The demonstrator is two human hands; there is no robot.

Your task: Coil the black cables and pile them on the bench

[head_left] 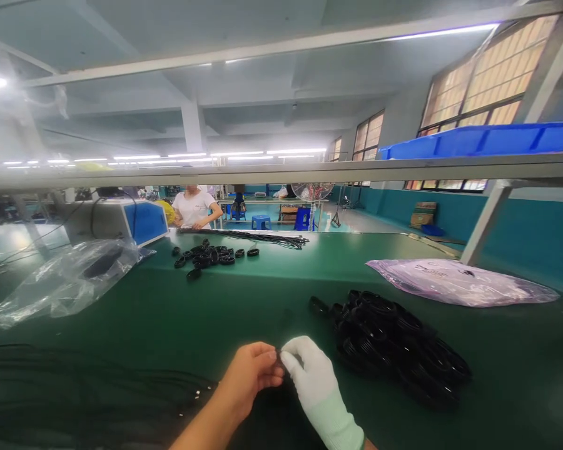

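My bare left hand (248, 375) and my white-gloved right hand (312, 372) meet low in the middle of the view, over a green table (263, 300). Both pinch a thin black cable (278, 357) between their fingertips; most of it is hidden by the fingers. Just right of my right hand lies a heap of coiled black cables (394, 344). Loose black cables (89, 387) stretch across the table at my left, ending in small metal plugs near my left wrist.
A second group of small black coils (211, 255) and a long cable bundle (253, 237) lie farther back. Clear plastic bag (60, 281) at left, pink bag (460, 282) at right. A blue-white machine (122, 220), an overhead shelf with blue bin (488, 139), a person in white (194, 207) beyond.
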